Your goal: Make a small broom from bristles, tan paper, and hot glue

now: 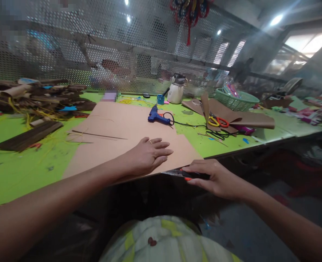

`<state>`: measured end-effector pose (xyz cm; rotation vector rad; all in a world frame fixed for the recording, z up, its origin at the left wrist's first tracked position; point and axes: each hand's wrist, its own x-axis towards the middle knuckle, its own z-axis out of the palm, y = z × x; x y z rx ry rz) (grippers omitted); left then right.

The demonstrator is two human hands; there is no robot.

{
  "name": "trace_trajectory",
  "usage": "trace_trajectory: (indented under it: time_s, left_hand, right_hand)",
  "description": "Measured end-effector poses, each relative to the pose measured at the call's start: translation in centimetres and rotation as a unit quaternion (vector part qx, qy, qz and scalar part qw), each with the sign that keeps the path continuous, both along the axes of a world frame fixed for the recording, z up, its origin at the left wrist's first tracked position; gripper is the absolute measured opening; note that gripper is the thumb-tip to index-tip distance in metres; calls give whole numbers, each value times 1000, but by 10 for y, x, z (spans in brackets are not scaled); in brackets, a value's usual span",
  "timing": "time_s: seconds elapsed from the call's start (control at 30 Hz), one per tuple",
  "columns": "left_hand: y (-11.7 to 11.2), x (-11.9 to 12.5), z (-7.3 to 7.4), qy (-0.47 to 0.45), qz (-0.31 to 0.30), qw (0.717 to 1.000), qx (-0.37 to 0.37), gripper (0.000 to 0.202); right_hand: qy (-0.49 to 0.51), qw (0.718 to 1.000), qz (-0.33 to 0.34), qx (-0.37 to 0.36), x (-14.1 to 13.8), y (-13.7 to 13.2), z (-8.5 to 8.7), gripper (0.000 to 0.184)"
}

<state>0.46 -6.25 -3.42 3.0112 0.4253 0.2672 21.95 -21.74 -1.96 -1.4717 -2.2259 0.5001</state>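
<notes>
patterned cloth [161,240] on lap, below both hands. right hand [218,178]: grip clenched on cutter [177,172], long axis along near edge of desk [19,171], blade pointing left. left hand [150,154] released, palm flat on cardboard sheet [117,127], just beyond blade tip.

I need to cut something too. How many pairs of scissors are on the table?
2: a yellow-handled pair and an orange-handled pair side by side on the brown cardboard scraps right of the blue glue gun. More may be hidden.
</notes>
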Motion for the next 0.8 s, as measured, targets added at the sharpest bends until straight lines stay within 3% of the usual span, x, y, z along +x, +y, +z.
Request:
trace_trajectory:
  time_s: [0.43, 0.73, 0.8]
  left_hand:
    - [0, 3, -1, 12, 4, 1000, -17, 40]
    - [-8, 39, 0, -7, -4, 1000, 3, 36]
    - [-7, 46, 1, -20, -29, 999, 8, 34]
  right_hand:
    - [-30, 999, 25, 8, -44, 8, 5, 27]
    - [-79, 996, 13, -43, -11, 8, 24, 26]
    - [-82, 995, 10, -52, -4, 7, 24, 27]
